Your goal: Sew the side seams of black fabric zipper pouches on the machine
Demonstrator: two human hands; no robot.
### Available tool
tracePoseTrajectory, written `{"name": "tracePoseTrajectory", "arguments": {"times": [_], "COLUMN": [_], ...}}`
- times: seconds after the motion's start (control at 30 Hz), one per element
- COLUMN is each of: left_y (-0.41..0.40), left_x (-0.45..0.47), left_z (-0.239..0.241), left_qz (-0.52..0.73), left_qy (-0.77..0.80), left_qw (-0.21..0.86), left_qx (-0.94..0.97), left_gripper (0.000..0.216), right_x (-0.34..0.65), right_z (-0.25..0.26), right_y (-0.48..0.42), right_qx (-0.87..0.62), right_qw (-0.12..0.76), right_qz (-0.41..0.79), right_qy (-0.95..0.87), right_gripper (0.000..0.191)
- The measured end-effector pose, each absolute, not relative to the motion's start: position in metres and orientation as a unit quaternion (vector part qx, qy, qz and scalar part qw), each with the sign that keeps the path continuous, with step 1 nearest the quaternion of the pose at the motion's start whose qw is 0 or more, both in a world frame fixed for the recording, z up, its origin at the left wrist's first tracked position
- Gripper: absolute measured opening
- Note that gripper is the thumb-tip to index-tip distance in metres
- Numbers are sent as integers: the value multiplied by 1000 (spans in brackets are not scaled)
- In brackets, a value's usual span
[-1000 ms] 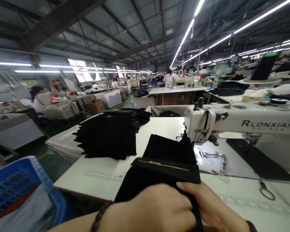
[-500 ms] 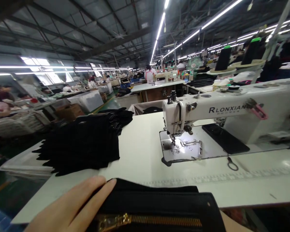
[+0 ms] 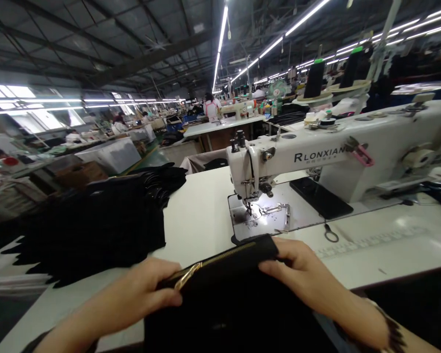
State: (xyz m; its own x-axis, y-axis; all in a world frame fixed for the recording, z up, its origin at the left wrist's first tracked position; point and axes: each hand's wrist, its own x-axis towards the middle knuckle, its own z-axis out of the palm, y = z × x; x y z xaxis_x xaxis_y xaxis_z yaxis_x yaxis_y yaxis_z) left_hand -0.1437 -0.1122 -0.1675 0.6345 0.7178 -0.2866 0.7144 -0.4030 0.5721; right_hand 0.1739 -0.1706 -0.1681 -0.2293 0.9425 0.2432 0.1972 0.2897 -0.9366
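A black fabric piece with a gold zipper point(image 3: 226, 299) hangs between my two hands at the near edge of the table. My left hand point(image 3: 147, 284) pinches its left top corner, close to the gold zipper pull point(image 3: 188, 277). At the right top corner, my right hand point(image 3: 294, 267) grips the cloth between thumb and fingers. The gold zipper teeth point(image 3: 230, 252) run along the upper edge. Just beyond the cloth stands a white sewing machine point(image 3: 279, 152), its needle area lit above a metal plate point(image 3: 238, 213).
To the left lies a thick stack of black pieces point(image 3: 95, 220). On the machine bed rests a dark phone-like slab point(image 3: 321, 197); nearer sits a small black ring-handled tool point(image 3: 330, 234). Pink-handled snips point(image 3: 362, 153) hang on the machine arm. Thread cones point(image 3: 314, 78) stand behind. A person point(image 3: 211, 108) works farther back.
The black piece has tilted up, its zipper now along the top edge. My right hand has come into view gripping the right corner. The view has shifted to the right.
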Motion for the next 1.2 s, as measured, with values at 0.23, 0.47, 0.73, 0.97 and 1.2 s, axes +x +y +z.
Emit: {"name": "tracePoseTrajectory", "arguments": {"times": [0.23,0.47,0.73,0.97,1.2], "left_y": [-92,-104,-112,-113,-107], "left_x": [-27,-23,-31,-37,-40], "left_z": [-145,-117,-102,-96,-106], "left_qz": [76,88,106,128,142], "left_qy": [350,366,409,420,420], "left_qw": [382,378,326,376,421], "left_qx": [852,846,846,816,792], "left_gripper": [47,17,16,19,25], "right_x": [150,171,182,179,180], "right_z": [-188,-165,-155,-160,-169], "right_y": [-155,-176,-182,-173,-171], "right_qx": [-487,-446,-459,-426,-470], "right_qw": [449,380,286,333,358], "right_qz": [341,350,316,362,304], "right_qy": [-667,-731,-779,-760,-747], "right_gripper": [12,16,27,31,28]}}
